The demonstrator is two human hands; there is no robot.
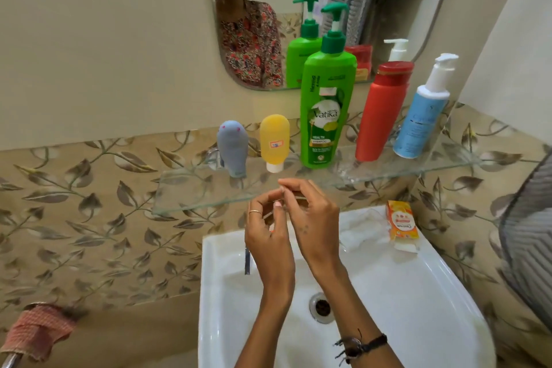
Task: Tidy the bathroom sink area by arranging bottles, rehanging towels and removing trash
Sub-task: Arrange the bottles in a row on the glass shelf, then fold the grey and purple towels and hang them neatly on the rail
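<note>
Both hands' fingers (280, 188) meet above sink (418, 293).

A clear glass shelf (191, 188) at centre frame holds smooth, glossy plastic bottles (327, 110). Below sits a shiny white ceramic sink (418, 293); a coarse woven cloth (35, 334) lies lower left.

Hands: left hand (266, 233) and right hand (310, 218) touching at centre, over sink (418, 293)
Shelf (191, 188): five bottles, 12 o'clock
Soap box (401, 222): 2 o'clock

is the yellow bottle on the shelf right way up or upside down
Upside down. The yellow bottle stands on its white cap on the glass shelf, rounded base on top, between the grey bottle and the green shampoo bottle.
</note>
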